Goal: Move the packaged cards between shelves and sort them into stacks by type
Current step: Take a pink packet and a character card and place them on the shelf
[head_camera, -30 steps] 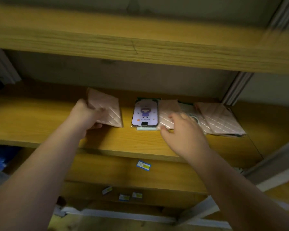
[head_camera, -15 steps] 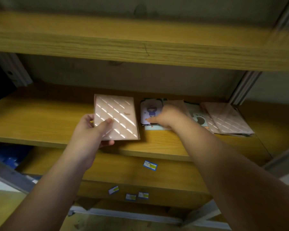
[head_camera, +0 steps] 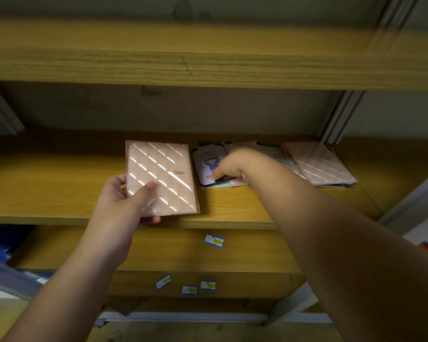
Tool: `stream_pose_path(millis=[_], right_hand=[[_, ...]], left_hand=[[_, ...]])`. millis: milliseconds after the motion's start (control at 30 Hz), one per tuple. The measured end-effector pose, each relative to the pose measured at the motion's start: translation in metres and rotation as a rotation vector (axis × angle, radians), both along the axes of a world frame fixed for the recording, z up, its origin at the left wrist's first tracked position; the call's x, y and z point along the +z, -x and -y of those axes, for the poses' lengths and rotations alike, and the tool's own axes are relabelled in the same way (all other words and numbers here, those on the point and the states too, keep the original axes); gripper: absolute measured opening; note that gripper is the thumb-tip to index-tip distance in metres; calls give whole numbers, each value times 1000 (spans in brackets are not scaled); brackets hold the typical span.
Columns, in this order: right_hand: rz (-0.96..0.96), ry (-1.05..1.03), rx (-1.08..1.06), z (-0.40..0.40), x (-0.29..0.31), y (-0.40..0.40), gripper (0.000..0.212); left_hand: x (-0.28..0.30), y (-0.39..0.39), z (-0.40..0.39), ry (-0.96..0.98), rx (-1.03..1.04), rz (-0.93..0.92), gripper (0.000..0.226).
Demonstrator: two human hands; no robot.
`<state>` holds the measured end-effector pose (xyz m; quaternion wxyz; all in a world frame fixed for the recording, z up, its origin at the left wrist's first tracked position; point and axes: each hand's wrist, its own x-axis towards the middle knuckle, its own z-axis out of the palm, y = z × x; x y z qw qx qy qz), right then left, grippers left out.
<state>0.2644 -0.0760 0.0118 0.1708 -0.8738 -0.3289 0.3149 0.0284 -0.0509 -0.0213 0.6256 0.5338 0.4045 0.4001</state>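
Note:
My left hand [head_camera: 126,196] holds a pink quilted packaged card [head_camera: 160,177] by its lower left corner, thumb on top, above the front of the middle wooden shelf [head_camera: 47,183]. Just right of it lies a purple cartoon card [head_camera: 208,162] on a small pile. My right hand [head_camera: 230,164] rests on that pile, fingers pinching the purple card's lower edge. Further right, another pink quilted package [head_camera: 316,164] lies on top of more cards, partly hidden by my right forearm.
An upper wooden shelf [head_camera: 208,55] overhangs the work area. A lower shelf [head_camera: 158,250] carries a small blue-and-yellow label [head_camera: 214,240]; three more labels [head_camera: 188,287] sit lower down. A metal upright [head_camera: 341,114] stands at the right, and blue items [head_camera: 0,243] at the lower left.
My left hand has lifted the pink quilted card off the shelf and brought it toward me. My right hand has moved left onto the purple cartoon card.

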Motion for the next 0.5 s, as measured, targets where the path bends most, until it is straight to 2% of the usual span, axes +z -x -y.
stream_pose_path(millis=[233,333,433,500], right_hand=[[-88,71,21,-1,11,7,13],[15,94,115,-2,14,12,38],[227,86,141,-5,9,23,46],[379,135,104,-6,1,30,74]], left_hand=[[-5,-9,3,24,-42,30,40],[-4,-7,0,23,-31,48,39],[-5,-1,-5,28,-11,62,39],[-6,2,-6,33,4,73,39]])
